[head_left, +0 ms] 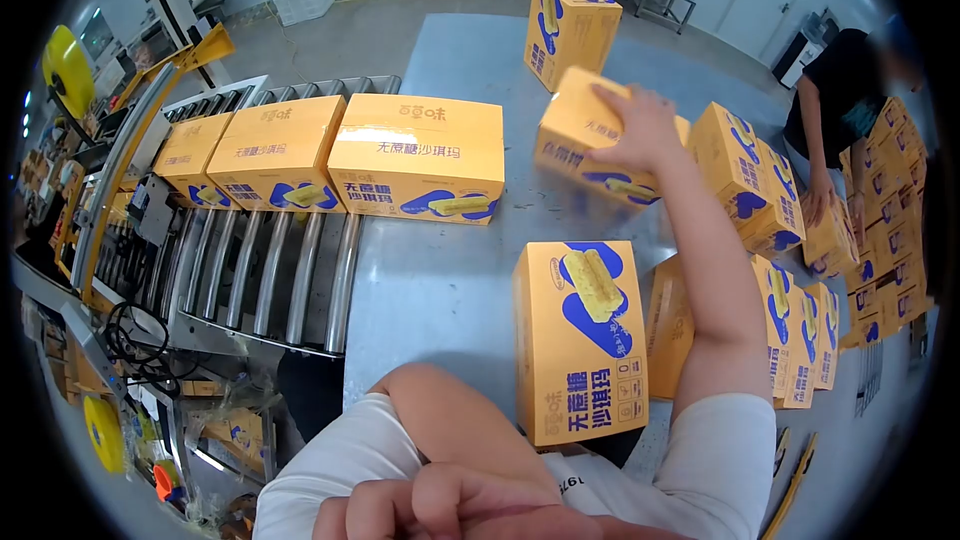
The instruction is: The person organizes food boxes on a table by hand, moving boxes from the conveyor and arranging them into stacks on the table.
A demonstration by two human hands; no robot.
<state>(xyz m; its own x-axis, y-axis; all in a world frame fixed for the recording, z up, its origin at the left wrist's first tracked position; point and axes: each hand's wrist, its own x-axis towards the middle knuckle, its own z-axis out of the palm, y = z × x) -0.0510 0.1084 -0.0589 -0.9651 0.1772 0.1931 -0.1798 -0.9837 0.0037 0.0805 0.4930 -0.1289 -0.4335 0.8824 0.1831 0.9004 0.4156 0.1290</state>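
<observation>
My right hand [640, 125] reaches far across the table and grips a yellow carton [580, 135] from above, thumb and fingers over its top. That carton looks tilted, and its lower edge is blurred. My left hand [450, 505] is held close to the camera at the bottom edge, fingers curled in; whatever they hold, if anything, is hidden. An upright yellow carton [580, 340] with a blue and snack-bar print stands on the table near my body. Behind the gripped one stands another upright carton [572, 30].
Three cartons lie in a row from the roller conveyor [270, 280] onto the blue-grey table [430, 270], the nearest carton [420, 160] on the tabletop. More cartons [735, 160] line the right side. A co-worker [840, 110] touches a carton there, beside stacked cartons [890, 230].
</observation>
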